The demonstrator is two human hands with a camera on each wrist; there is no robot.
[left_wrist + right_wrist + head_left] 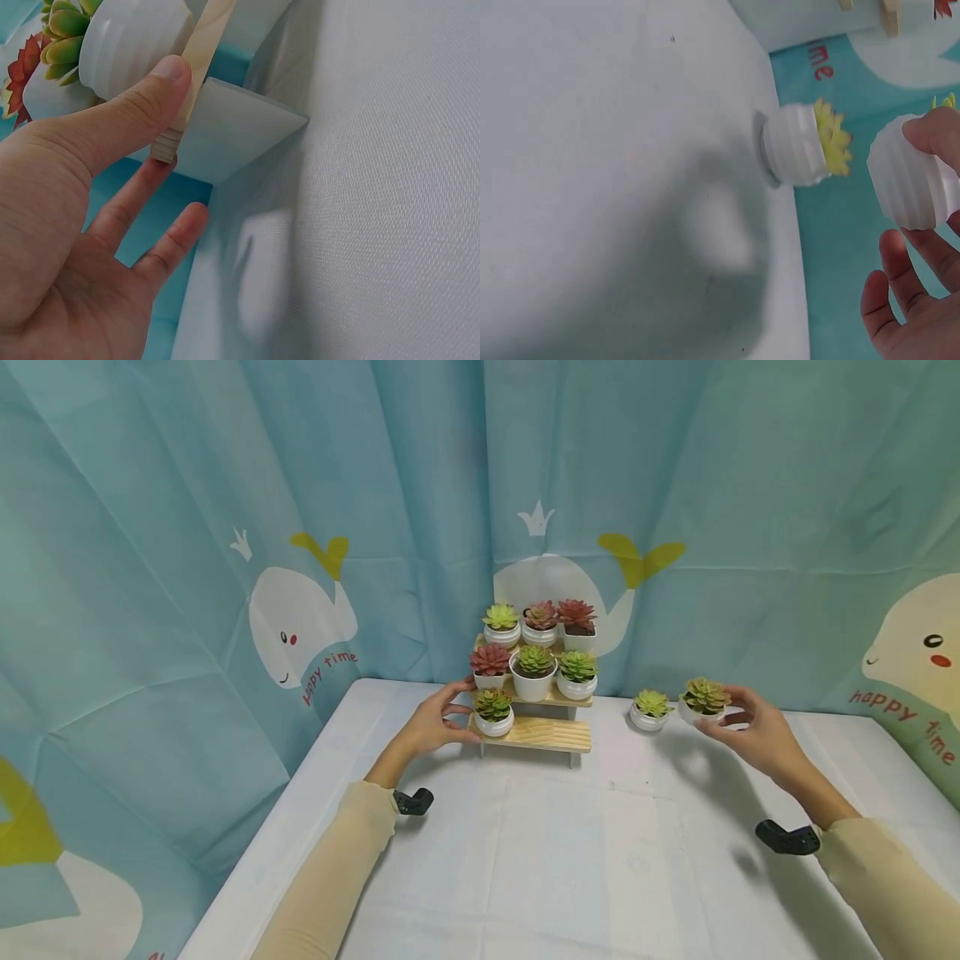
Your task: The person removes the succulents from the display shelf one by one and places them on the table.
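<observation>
**One pot up, one hand on the stand**

From far off, my right hand has its fingers round a pot, up off the bench, next to a second pot. My left hand pinches the stand low down, at its left end. I should hold the pot level by its sides, and hold the stand still so its seven plants don't wobble.

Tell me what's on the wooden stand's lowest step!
One green plant in a white pot sits at the left end of the step, where the left grip holds on. To its right, the step's wood shows. The spot under the pot is covered, so I can't see it.
</observation>
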